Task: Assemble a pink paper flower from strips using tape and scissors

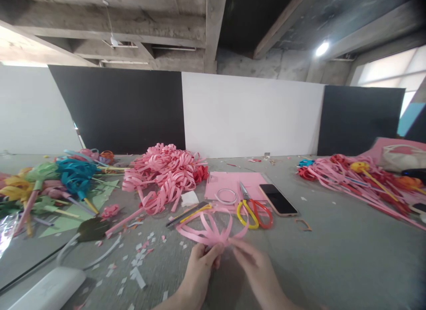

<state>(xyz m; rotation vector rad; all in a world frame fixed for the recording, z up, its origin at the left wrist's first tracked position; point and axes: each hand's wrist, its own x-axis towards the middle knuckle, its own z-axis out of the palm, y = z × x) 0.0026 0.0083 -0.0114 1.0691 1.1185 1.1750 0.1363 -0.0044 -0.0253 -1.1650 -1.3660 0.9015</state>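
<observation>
My left hand (203,263) pinches the base of a pink paper-strip piece (213,230), whose looped strips fan out above the fingers. Close on its right, my right hand (251,261) has thumb and fingertips pressed together at the end of one strip of the same piece. Just beyond the hands lie scissors (258,213) with one yellow and one red handle. Behind them rests a pink sheet (239,181) with a ring of wire or tape (226,196) on it. A dark cutter and a yellow pencil-like stick (195,212) lie to the left.
A phone (278,199) lies right of the scissors. A big heap of pink curled strips (166,172) stands at back left, coloured paper flowers (75,172) farther left. Paper scraps (138,259) and a white device (49,290) are at near left. More pink strips (342,176) lie right.
</observation>
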